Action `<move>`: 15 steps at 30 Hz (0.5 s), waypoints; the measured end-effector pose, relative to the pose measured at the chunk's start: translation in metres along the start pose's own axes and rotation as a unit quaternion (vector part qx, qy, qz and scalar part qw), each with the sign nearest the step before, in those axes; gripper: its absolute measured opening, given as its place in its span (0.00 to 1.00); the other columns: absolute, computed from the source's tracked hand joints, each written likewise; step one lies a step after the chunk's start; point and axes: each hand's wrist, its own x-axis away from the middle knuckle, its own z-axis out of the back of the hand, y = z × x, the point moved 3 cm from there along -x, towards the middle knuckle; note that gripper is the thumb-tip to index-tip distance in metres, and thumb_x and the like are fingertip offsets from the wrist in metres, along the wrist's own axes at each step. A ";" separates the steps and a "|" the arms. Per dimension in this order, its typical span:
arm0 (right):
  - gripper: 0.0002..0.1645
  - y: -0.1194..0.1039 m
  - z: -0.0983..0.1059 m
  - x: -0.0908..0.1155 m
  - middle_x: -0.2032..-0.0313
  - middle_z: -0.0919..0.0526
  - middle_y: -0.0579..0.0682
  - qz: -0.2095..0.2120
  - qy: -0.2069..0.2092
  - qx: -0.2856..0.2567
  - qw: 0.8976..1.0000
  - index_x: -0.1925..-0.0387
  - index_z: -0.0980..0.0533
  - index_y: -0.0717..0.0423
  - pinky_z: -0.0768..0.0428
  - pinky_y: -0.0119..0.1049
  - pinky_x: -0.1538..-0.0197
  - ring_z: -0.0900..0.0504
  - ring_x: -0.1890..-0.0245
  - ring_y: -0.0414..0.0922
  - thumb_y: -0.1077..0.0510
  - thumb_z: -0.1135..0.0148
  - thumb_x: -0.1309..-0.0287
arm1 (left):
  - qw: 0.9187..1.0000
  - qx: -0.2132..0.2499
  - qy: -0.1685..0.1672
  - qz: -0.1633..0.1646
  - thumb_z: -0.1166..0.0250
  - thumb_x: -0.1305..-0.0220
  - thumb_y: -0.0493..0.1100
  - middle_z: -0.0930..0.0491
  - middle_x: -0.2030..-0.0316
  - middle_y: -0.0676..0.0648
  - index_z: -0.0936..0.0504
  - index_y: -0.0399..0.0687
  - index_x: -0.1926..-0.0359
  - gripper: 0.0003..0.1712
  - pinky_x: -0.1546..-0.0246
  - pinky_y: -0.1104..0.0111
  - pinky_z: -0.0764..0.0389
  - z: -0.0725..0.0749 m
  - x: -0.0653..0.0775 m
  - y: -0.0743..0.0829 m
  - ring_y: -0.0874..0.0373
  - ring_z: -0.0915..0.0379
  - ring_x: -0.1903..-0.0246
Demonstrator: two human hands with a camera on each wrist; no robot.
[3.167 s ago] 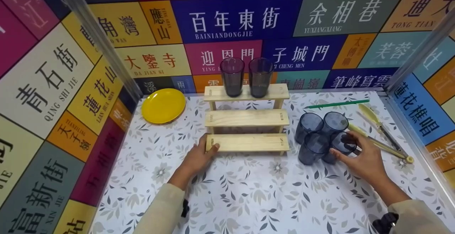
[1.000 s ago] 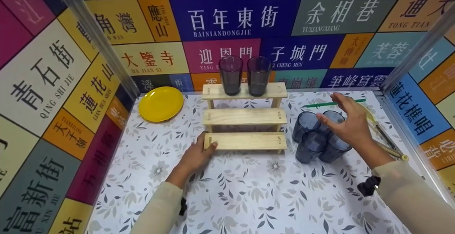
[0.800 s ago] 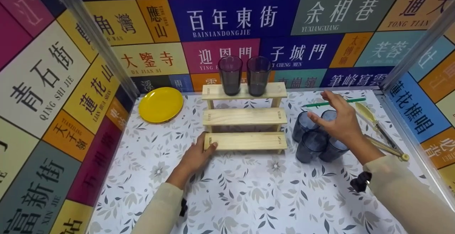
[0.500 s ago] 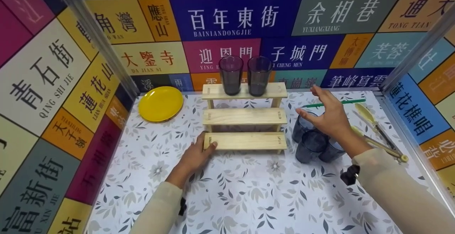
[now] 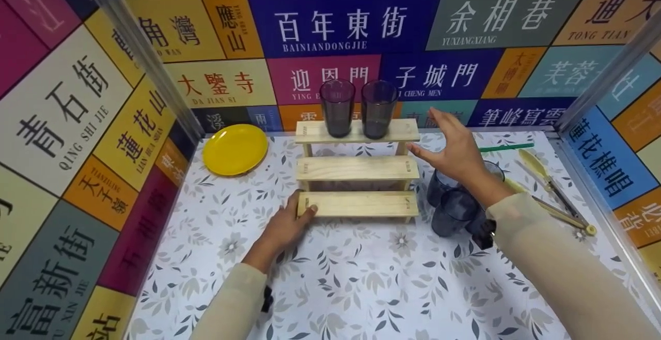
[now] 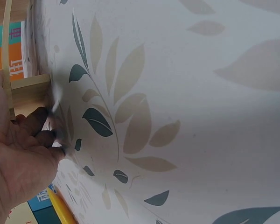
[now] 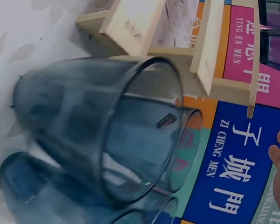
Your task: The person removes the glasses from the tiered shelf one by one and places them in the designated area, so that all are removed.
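A three-step wooden stand (image 5: 356, 168) faces me, with two dark purple-tinted drinking glasses (image 5: 337, 110) upright on its top step. My left hand (image 5: 283, 226) grips the left end of the lowest step, thumb on top; in the left wrist view its fingers (image 6: 42, 135) reach past the stand's end near the tabletop. With thumb and fingers spread, my right hand (image 5: 454, 146) is in the air just right of the top step, holding nothing. Below it stands a cluster of several blue-grey glasses (image 5: 454, 213), partly hidden by the hand and forearm; they loom large (image 7: 84, 112) in the right wrist view.
A yellow plate (image 5: 235, 150) lies at the back left. Behind the cluster is a green stick (image 5: 508, 147), partly covered by my hand. Tongs with yellowish tips (image 5: 557, 195) lie near the right wall. Printed panels enclose the back and sides of the patterned tabletop (image 5: 361, 278).
My right hand has left the front right glass of the cluster, risen, and moved left over the glasses toward the top step. My left hand has stayed on the stand.
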 end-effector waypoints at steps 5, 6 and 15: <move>0.57 -0.012 -0.003 -0.012 0.24 0.24 0.63 0.017 -0.012 0.002 1.000 0.15 0.36 0.56 0.26 0.69 0.25 0.24 0.25 0.64 0.39 0.20 0.34 | 1.000 -0.004 0.008 -0.011 0.49 0.21 0.79 0.32 0.19 0.29 0.52 0.58 0.09 0.54 0.20 0.37 0.33 0.000 -0.001 0.000 0.29 0.35 0.20; 0.58 -0.014 -0.004 -0.015 0.23 0.25 0.63 0.018 -0.015 0.005 1.000 0.14 0.37 0.55 0.26 0.69 0.25 0.25 0.24 0.64 0.38 0.20 0.34 | 1.000 -0.004 0.008 -0.009 0.49 0.21 0.79 0.32 0.19 0.29 0.52 0.59 0.09 0.54 0.20 0.37 0.33 0.001 -0.001 0.000 0.29 0.35 0.20; 0.60 -0.038 -0.012 -0.037 0.21 0.28 0.61 0.019 -0.038 -0.003 0.999 0.12 0.40 0.52 0.26 0.69 0.25 0.27 0.22 0.64 0.32 0.23 0.33 | 1.000 0.001 0.003 0.004 0.50 0.22 0.81 0.35 0.18 0.29 0.53 0.60 0.09 0.56 0.19 0.37 0.36 0.000 0.000 0.000 0.29 0.38 0.18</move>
